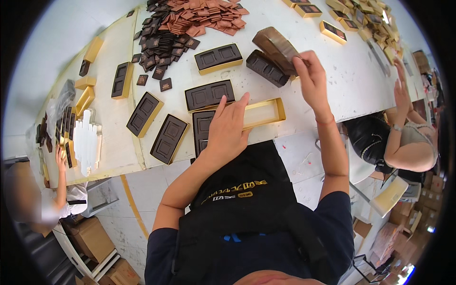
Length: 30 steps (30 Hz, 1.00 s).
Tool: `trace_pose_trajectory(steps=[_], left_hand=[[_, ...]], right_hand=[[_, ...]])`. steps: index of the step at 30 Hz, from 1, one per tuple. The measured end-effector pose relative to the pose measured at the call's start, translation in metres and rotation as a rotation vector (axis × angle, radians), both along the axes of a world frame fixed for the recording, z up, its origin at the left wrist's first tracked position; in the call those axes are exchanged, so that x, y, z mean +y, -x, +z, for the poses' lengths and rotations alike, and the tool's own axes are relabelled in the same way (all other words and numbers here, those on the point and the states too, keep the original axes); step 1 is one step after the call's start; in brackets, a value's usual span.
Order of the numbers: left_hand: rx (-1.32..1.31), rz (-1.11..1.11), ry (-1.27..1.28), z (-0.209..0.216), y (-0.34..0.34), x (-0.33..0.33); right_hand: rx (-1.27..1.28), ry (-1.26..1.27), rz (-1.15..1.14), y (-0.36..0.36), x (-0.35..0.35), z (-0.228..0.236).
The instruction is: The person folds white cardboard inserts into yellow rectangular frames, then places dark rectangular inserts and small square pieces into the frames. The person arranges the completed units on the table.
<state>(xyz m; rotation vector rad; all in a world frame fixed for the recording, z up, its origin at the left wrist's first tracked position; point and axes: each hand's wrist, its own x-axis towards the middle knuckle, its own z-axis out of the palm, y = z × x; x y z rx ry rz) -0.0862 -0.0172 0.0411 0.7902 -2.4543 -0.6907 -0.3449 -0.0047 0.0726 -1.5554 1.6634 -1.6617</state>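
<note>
My right hand (pixel 312 83) pinches the near end of a stack of brown plastic trays (pixel 274 43), tilted above the table. Just under its near side lies a black tray stack (pixel 266 68) with square hollows. My left hand (pixel 228 126) rests with fingers stretched apart on a gold box fitted with a black tray (pixel 210 94) and beside an unlined gold box (pixel 280 110). Partly under its wrist is another black-lined box (pixel 201 130). More such boxes (pixel 169 139) stand around to the left, and one (pixel 218 59) sits farther back.
Dark square packets (pixel 164 47) and reddish-brown ones (pixel 204 16) are heaped at the back. Several gold boxes (pixel 349 23) pile up at the far right. A person's hand (pixel 61 156) is at the left edge; another person's hands (pixel 402 92) are at the right. White strips (pixel 85 137) lie left.
</note>
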Motion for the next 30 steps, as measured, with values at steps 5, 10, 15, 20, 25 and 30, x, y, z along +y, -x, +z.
trace_pose_trajectory(steps=[5, 10, 15, 20, 25, 30], left_hand=[[0.005, -0.021, -0.092, 0.007, -0.002, -0.004], [-0.006, -0.025, -0.040, 0.005, -0.002, -0.003], [-0.052, -0.017, -0.059, 0.006, -0.001, -0.002], [-0.040, -0.011, -0.008, 0.003, -0.001, 0.000], [-0.047, -0.035, 0.004, 0.000, -0.001, 0.000], [-0.078, -0.040, 0.129, -0.007, 0.002, 0.005]], right_hand=[[-0.243, -0.394, 0.315, -0.006, 0.059, 0.024], [-0.298, -0.626, 0.255, 0.014, 0.064, -0.007], [-0.187, -0.767, 0.267, 0.012, 0.047, 0.013], [-0.086, -0.726, 0.212, 0.000, 0.033, 0.006], [0.465, -0.237, 0.100, -0.051, 0.027, -0.017], [0.515, -0.285, 0.232, -0.063, 0.023, -0.012]])
